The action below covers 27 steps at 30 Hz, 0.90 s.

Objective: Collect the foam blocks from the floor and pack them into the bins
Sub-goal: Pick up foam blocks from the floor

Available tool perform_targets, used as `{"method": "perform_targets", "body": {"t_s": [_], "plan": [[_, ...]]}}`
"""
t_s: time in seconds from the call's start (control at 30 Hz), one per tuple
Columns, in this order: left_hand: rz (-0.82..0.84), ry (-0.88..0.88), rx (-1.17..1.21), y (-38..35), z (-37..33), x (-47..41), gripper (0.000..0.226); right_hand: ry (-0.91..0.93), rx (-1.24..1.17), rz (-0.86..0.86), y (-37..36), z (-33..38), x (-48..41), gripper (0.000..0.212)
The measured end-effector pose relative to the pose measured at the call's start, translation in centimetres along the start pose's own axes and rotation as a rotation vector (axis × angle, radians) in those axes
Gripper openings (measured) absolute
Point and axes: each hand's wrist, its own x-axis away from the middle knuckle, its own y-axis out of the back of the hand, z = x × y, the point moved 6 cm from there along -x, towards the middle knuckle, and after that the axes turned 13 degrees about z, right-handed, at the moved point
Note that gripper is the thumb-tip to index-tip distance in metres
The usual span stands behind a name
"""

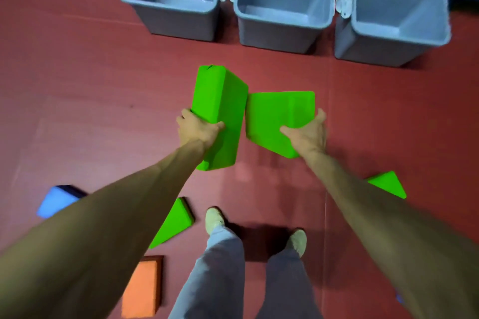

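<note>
View from the head camera, looking down. We see the left hand point(198, 128) gripping a long green foam block point(223, 101) across its width, thumb on the near face and fingers curled round the far edge; the block is held above the red floor point(77, 85), tilted with one end pointing toward the bins. The right hand point(308, 132) holds a second green foam block point(274, 119), thumb laid on its upper face and fingers wrapped round its right edge. The two blocks meet at one corner. Far from us stand three grey bins in a row, open tops up: the left bin point(181, 23), the middle bin point(274, 36) and the right bin point(375, 46). On the floor near our shoes point(213, 217) lie a green wedge point(176, 223), an orange block point(141, 289), a blue block point(55, 201) at left and another green piece point(388, 185) at right.
</note>
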Motion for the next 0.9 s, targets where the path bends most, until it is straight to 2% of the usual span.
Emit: {"method": "perform_targets", "body": {"t_s": [0.13, 0.43, 0.57, 0.7, 0.77, 0.9], "plan": [[-0.020, 0.028, 0.056, 9.9, -2.6, 1.3, 0.074, 0.108, 0.039, 0.020, 0.5, 11.8, 3.8, 0.080], [-0.169, -0.157, 0.042, 26.4, -13.8, 1.0, 0.071, 0.275, 0.001, 0.010, 3.0, 29.9, 6.1, 0.088], [-0.171, -0.105, 0.101, 27.9, -16.7, -3.4, 0.066, 0.275, -0.063, 0.047, 2.4, 33.7, 2.2, 0.086], [-0.121, -0.065, 0.041, 27.8, -20.0, -9.5, 0.056, 0.322, -0.031, 0.093, 2.4, 38.8, -4.9, 0.086], [-0.142, -0.049, 0.053, 28.1, -22.6, -12.3, 0.060, 0.336, -0.037, 0.106, 2.9, 41.6, -8.7, 0.086], [-0.168, -0.037, 0.059, 30.0, -28.7, -17.0, 0.067, 0.242, -0.103, 0.079, 4.4, 44.8, -15.1, 0.088]]}}
